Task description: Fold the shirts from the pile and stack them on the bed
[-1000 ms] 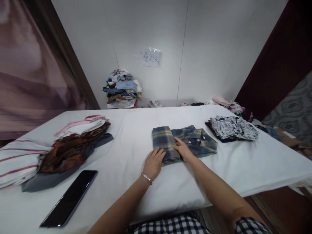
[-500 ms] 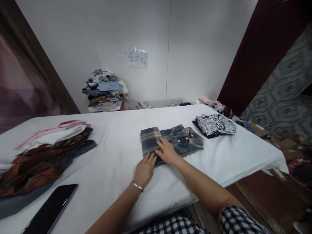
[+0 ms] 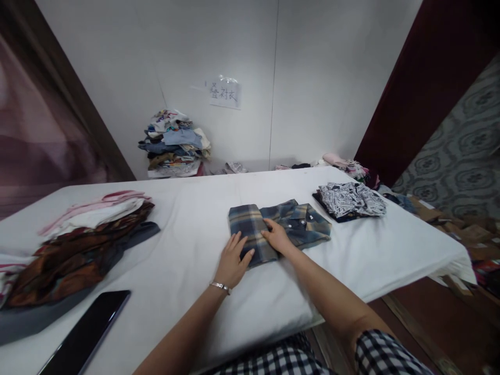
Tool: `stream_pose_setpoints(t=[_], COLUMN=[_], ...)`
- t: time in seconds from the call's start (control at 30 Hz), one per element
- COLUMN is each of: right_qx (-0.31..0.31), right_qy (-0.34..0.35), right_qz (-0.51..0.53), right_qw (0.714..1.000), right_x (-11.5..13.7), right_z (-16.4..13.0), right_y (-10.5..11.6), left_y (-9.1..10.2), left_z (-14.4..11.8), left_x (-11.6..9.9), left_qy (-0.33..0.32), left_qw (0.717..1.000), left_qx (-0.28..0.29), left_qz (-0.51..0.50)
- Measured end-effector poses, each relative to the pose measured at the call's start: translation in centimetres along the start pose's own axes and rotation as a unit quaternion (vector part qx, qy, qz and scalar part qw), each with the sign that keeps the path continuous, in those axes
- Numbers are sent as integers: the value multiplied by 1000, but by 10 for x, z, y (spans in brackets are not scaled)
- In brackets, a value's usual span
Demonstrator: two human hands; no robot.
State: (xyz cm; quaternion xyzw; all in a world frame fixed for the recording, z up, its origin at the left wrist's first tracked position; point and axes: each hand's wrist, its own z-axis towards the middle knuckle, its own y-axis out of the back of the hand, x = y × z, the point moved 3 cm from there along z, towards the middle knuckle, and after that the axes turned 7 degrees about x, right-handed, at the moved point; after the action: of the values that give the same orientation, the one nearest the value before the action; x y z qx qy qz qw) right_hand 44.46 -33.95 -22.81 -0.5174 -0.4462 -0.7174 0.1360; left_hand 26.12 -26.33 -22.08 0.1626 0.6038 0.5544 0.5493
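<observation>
A blue, grey and tan plaid shirt (image 3: 250, 221) lies partly folded on the white-covered table, its left part turned over in a flat panel. The collar and white buttons show at its right end. My left hand (image 3: 232, 261) rests with fingers and thumb spread on the near left edge of that panel. On the panel's right edge, my right hand (image 3: 280, 238) has its fingers bent and closed on the cloth; the fingertips are partly hidden. A silver bracelet (image 3: 221, 286) circles my left wrist.
A folded black-and-white patterned garment (image 3: 351, 200) lies on dark cloth to the right. Pink, white and brown clothes (image 3: 74, 260) are heaped at the left, behind a black phone (image 3: 89, 330). A tall clothes pile (image 3: 177, 143) stands beyond the table (image 3: 187, 208).
The folded panel's right edge has shifted rightward and lies flatter, with my right hand at it. My left hand has spread its fingers on the panel. The whole view has shifted slightly.
</observation>
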Motion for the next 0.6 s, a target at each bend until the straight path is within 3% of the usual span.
stream_pose_setpoints(t=[0.13, 0.3, 0.43, 0.6], right_qx=[-38, -25, -44, -14], right_qy=[26, 4, 22, -2], right_qz=[7, -27, -70, -117], right_qw=[999, 999, 996, 993], right_x=[-9, -19, -13, -12], right_z=[-4, -9, -8, -5], right_y=[13, 22, 29, 32], left_y=[-8, -13, -5, 6], left_z=[3, 2, 7, 30], left_x=[-9, -17, -25, -31], left_qy=[-22, -29, -39, -42], left_qw=[999, 998, 998, 996], left_qx=[42, 54, 39, 40], left_qz=[23, 29, 35, 66])
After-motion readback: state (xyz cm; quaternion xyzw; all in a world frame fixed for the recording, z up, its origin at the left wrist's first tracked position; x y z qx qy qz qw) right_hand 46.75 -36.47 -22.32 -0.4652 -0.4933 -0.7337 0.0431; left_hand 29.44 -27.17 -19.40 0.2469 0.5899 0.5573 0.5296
